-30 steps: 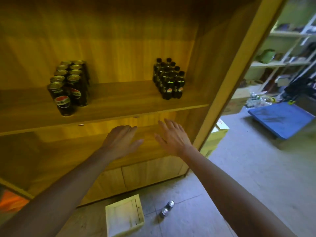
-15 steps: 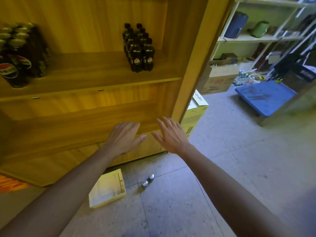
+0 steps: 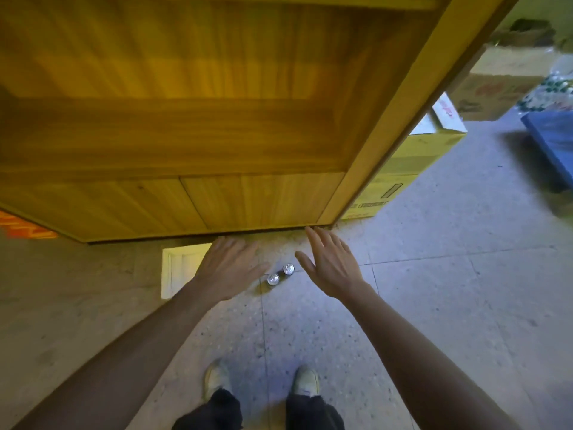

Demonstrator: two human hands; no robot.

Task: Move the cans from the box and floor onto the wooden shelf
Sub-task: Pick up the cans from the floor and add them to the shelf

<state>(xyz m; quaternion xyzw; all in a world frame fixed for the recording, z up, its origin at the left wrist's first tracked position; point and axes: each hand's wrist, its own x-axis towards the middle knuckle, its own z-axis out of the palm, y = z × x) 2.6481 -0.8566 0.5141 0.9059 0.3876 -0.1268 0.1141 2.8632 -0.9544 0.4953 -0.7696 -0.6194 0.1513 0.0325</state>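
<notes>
Two cans stand upright side by side on the floor, one (image 3: 273, 279) nearer me and one (image 3: 288, 269) just behind it, silver tops showing. My left hand (image 3: 228, 268) hovers open to their left, fingers spread, holding nothing. My right hand (image 3: 331, 264) hovers open to their right, also holding nothing. A small pale box (image 3: 178, 268) lies on the floor left of the cans, partly hidden by my left hand and forearm. The wooden shelf (image 3: 192, 144) fills the upper view; its visible lower board holds nothing.
A yellow cardboard carton (image 3: 403, 172) stands against the shelf's right post. More cartons (image 3: 493, 91) and a blue platform (image 3: 552, 141) sit at the far right. An orange item (image 3: 21, 228) shows at the left edge. My feet (image 3: 263, 383) are on the speckled floor.
The view has tilted down: the upper shelf with cans and bottles has left the frame, and the floor cans now lie between my two open hands, which have lowered toward them.
</notes>
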